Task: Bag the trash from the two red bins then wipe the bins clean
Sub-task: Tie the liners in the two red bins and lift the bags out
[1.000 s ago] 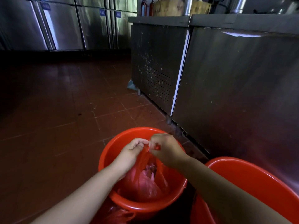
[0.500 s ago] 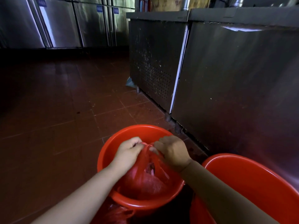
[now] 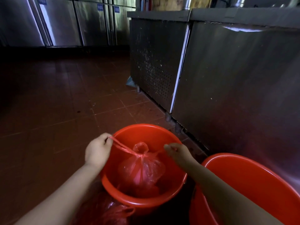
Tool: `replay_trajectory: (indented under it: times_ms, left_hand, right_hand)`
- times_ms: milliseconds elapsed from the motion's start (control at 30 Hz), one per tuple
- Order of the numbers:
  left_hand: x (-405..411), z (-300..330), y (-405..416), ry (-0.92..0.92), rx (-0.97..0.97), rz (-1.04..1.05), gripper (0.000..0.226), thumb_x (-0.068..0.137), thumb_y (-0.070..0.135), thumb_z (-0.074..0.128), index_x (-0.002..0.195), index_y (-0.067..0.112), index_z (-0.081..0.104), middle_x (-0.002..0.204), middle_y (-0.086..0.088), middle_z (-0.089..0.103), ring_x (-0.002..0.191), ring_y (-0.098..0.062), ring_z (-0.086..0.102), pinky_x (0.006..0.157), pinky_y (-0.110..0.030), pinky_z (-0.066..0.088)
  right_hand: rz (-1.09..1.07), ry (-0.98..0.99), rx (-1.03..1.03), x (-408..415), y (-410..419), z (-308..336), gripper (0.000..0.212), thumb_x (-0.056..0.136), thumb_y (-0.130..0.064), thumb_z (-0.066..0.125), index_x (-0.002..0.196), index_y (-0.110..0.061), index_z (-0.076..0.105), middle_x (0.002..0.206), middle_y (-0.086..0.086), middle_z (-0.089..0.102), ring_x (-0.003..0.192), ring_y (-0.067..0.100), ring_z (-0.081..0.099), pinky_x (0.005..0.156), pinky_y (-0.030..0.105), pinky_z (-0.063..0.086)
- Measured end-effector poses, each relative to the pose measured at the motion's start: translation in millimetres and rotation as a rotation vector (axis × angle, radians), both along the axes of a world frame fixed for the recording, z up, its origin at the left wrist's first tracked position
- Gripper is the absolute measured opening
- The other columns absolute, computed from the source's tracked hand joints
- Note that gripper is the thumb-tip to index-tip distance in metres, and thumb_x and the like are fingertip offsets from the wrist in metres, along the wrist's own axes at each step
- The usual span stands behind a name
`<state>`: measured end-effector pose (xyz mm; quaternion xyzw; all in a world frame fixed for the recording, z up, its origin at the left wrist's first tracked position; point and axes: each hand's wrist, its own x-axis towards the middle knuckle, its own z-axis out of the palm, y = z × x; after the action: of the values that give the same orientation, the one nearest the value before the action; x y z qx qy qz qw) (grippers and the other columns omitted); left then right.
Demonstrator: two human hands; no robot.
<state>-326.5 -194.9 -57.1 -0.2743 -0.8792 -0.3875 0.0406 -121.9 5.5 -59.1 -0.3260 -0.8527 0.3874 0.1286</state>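
Observation:
A red bin (image 3: pixel 146 132) stands on the floor in front of me. Inside it sits a red plastic trash bag (image 3: pixel 142 169), knotted at its neck. My left hand (image 3: pixel 98 151) is over the bin's left rim, shut on one stretched bag handle. My right hand (image 3: pixel 177 152) is over the right rim, pinching the other handle. The two handles run taut from the knot out to each hand. A second, larger red bin (image 3: pixel 253 181) stands at the lower right, partly behind my right forearm.
Another crumpled red bag (image 3: pixel 107 211) lies on the floor below the first bin. Stainless steel counter cabinets (image 3: pixel 227 70) run close along the right. Steel fridge doors (image 3: pixel 65 21) line the far wall. Red tiled floor (image 3: pixel 56 103) spreads to the left.
My hands were together at the bag's neck. They have moved apart, left hand leftward and right hand rightward, drawing the handles tight into a knot.

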Motion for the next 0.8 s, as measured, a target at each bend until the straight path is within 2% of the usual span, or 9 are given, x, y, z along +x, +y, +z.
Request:
replay_trajectory:
  times_ms: [33,100,167,233,300,367,533,633,800]
  left_hand:
    - [9,5,11,-0.199,0.225,-0.051,0.015,0.093,0.02,0.051,0.082,0.022,0.062,0.076,-0.001,0.069,0.071,-0.017,0.063,0.066,-0.028,0.046]
    - [32,14,41,-0.68,0.609,-0.176,0.023,0.096,0.011,0.043,0.079,0.02,0.055,0.063,0.001,0.066,0.059,-0.012,0.064,0.064,-0.025,0.047]
    - [49,17,59,-0.956,0.721,-0.268,0.028,0.099,0.008,0.035,0.078,0.019,0.05,0.046,0.004,0.048,0.039,-0.012,0.052,0.051,-0.025,0.043]
    - [48,16,62,-0.912,0.676,-0.338,0.03,0.1,0.006,0.031,0.077,0.017,0.048,0.043,0.004,0.034,0.03,-0.006,0.03,0.037,-0.017,0.031]
    - [34,22,55,-0.868,0.701,-0.345,0.031,0.101,0.005,0.029,0.077,0.014,0.046,0.04,0.008,0.03,0.029,-0.003,0.022,0.034,-0.011,0.021]
    - [18,42,50,-0.838,0.784,-0.354,0.032,0.101,0.004,0.029,0.075,0.014,0.046,0.038,0.009,0.029,0.029,-0.003,0.021,0.034,-0.01,0.021]
    - [-17,107,38,-0.725,0.917,-0.38,0.033,0.098,0.002,0.027,0.075,0.016,0.045,0.037,0.011,0.029,0.029,-0.002,0.022,0.036,-0.009,0.022]
    - [-45,103,3,-0.682,0.875,-0.222,0.034,0.099,0.003,0.027,0.072,0.015,0.044,0.035,0.01,0.027,0.028,-0.002,0.022,0.036,-0.01,0.021]
    - [-49,56,-30,-0.725,0.713,0.011,0.035,0.1,0.005,0.026,0.07,0.014,0.041,0.032,0.008,0.027,0.027,-0.001,0.023,0.036,-0.009,0.022]
  right_hand:
    - [-0.06,0.136,-0.168,-9,-6,3,0.041,0.095,-0.037,0.049,0.057,-0.023,0.054,0.058,-0.009,0.054,0.057,0.006,0.051,0.063,0.03,0.041]
    - [-0.107,0.304,-0.487,-28,-20,9,0.042,0.098,-0.032,0.042,0.063,-0.019,0.06,0.073,-0.008,0.068,0.075,0.003,0.062,0.079,0.031,0.047]
    - [-0.098,0.442,-0.896,-41,-32,14,0.053,0.102,-0.032,0.032,0.066,-0.009,0.064,0.078,0.002,0.072,0.081,0.012,0.068,0.088,0.031,0.048]
    - [-0.213,0.614,-1.178,-45,-33,22,0.054,0.102,-0.033,0.031,0.057,-0.012,0.051,0.052,0.001,0.057,0.054,0.016,0.059,0.074,0.033,0.05]
    - [-0.314,0.701,-1.243,-40,-26,34,0.048,0.102,-0.034,0.033,0.058,-0.016,0.033,0.043,-0.002,0.034,0.042,0.014,0.034,0.063,0.031,0.042]
    - [-0.278,0.748,-1.284,-40,-18,56,0.049,0.102,-0.035,0.033,0.056,-0.017,0.028,0.041,-0.002,0.025,0.038,0.012,0.024,0.059,0.029,0.034]
    - [-0.114,0.868,-1.255,-53,10,117,0.063,0.101,-0.038,0.033,0.041,-0.017,0.037,0.039,-0.002,0.022,0.033,0.013,0.02,0.053,0.028,0.032]
    - [-0.228,0.853,-1.295,-24,31,96,0.066,0.101,-0.037,0.033,0.039,-0.017,0.037,0.036,-0.004,0.02,0.029,0.011,0.017,0.048,0.025,0.03]
    - [-0.45,0.794,-1.317,7,38,47,0.065,0.101,-0.034,0.035,0.038,-0.016,0.035,0.036,-0.004,0.02,0.027,0.01,0.016,0.053,0.024,0.017]
